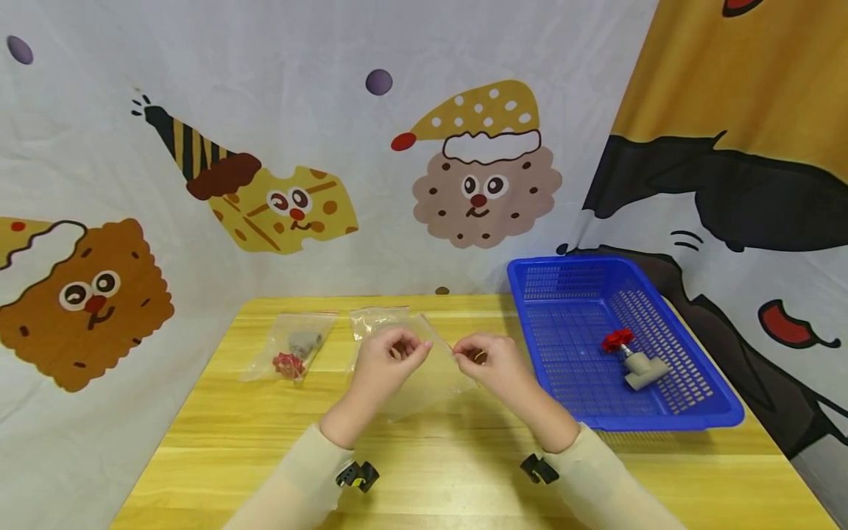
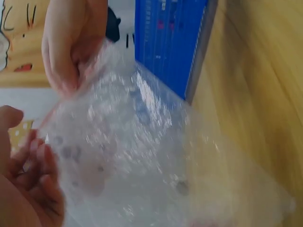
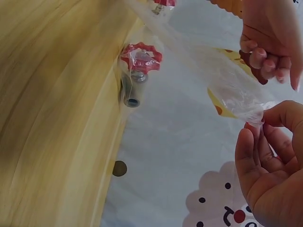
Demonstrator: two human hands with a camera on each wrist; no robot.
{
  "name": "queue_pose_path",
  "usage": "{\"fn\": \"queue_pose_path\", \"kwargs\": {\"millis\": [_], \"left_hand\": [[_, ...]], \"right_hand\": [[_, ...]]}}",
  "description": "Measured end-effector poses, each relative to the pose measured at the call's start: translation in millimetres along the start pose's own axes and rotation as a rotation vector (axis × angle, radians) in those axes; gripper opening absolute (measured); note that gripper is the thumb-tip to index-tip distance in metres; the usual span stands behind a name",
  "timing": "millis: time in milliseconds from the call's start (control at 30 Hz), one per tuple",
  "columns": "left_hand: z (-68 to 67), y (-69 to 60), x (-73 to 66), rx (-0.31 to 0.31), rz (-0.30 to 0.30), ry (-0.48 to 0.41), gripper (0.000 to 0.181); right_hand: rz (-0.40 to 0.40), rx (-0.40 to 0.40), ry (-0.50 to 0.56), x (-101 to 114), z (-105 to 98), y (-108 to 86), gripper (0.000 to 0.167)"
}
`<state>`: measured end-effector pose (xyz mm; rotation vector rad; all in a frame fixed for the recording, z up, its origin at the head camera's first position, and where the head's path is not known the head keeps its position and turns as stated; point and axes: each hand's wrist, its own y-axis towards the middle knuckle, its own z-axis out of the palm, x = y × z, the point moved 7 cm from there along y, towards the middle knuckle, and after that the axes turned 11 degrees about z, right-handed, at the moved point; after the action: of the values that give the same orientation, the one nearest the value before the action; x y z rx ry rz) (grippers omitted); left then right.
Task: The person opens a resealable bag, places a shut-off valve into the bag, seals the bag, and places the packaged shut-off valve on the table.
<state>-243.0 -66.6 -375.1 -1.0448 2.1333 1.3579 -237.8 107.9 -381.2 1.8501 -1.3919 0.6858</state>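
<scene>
A clear plastic bag (image 1: 427,386) hangs in the air over the middle of the counter (image 1: 437,486), toward its far edge. It is thin, crinkled and see-through, with bright glints across its face and a reddish strip along one edge; the printed curtain (image 1: 298,88) and the wood show cloudily through it. In the left wrist view it spreads wide, narrowing to a corner at lower right.

The right hand (image 1: 500,361) has its grip closed in a pinch, thumb and fingertips meeting on the red-strip edge of the plastic. The left hand (image 1: 380,361) is beside that edge with fingers loosely bent and the thumb standing off from them, so its grip is partly parted; whether any of its fingers touch the plastic, I cannot tell.

Near the counter's far left corner lies a bagged valve (image 1: 291,361), its red wheel and grey body dulled by the plastic. Another clear bag (image 1: 379,318) lies near the far edge, partly hidden by the left hand. At the far right corner, a blue basket (image 1: 636,424) holds a loose valve (image 1: 641,368) with a red wheel and beige-grey body.
</scene>
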Motion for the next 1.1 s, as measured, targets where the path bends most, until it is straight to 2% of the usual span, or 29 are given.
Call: {"fn": "queue_pose_path", "kwargs": {"millis": [67,133,300,433,600,833,1100], "left_hand": [[8.8,-1.7,-0.2,0.074,-0.072,-0.005,0.023],[14.6,-2.3,-0.1,0.123,-0.120,0.005,0.030],[18.3,-0.9,-0.7,0.158,-0.174,0.005,0.022],[18.6,-0.3,-0.6,0.167,-0.190,-0.026,0.013],[18.9,-0.4,-0.2,0.183,-0.209,-0.050,0.014],[19.7,-2.3,3.2,0.212,-0.276,-0.060,0.013],[24.7,-5.1,5.9,0.241,-0.283,-0.048,0.015]], "right_hand": [[-0.036,-0.002,0.002,2,1,-0.8,0.007],[-0.082,-0.005,0.001,4,2,-1.6,0.007],[-0.139,-0.005,0.001,7,4,-2.7,0.010],[-0.129,0.001,0.010,7,5,-2.6,0.009],[-0.103,-0.005,0.012,6,6,-2.3,0.005],[-0.024,-0.002,0.003,4,8,-2.3,0.005],[0.007,0.026,0.019,4,14,-3.6,0.005]]}}
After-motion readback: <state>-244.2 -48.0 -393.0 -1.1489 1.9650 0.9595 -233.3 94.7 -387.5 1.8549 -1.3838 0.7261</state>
